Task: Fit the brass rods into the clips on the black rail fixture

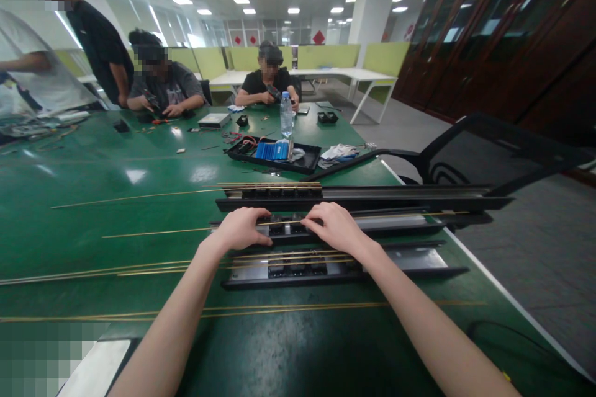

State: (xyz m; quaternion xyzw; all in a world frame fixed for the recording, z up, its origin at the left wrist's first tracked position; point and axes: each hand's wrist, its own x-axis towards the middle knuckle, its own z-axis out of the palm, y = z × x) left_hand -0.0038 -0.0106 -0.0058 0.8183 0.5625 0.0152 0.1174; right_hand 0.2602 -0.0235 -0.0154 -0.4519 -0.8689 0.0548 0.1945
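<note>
A long black channel (395, 229) lies crosswise in front of me, with black blocks (276, 224) seated inside it and a thin brass-coloured rod (153, 234) running along it. My left hand (239, 228) spans the channel near its left end, its forefinger at the far wall and its thumb at the near wall. Just right of the blocks, my right hand (328, 221) has thumb and fingertips closed together at the rod; the exact contact is partly hidden by the fingers.
Similar channels with rods lie beyond (363, 203) and nearer (251, 284). Loose rods (298, 306) cross the green table (162, 173). Farther back are a black tray (298, 166), gloves (339, 155) and a water bottle (286, 115). A chair (465, 149) stands right; several people are beyond.
</note>
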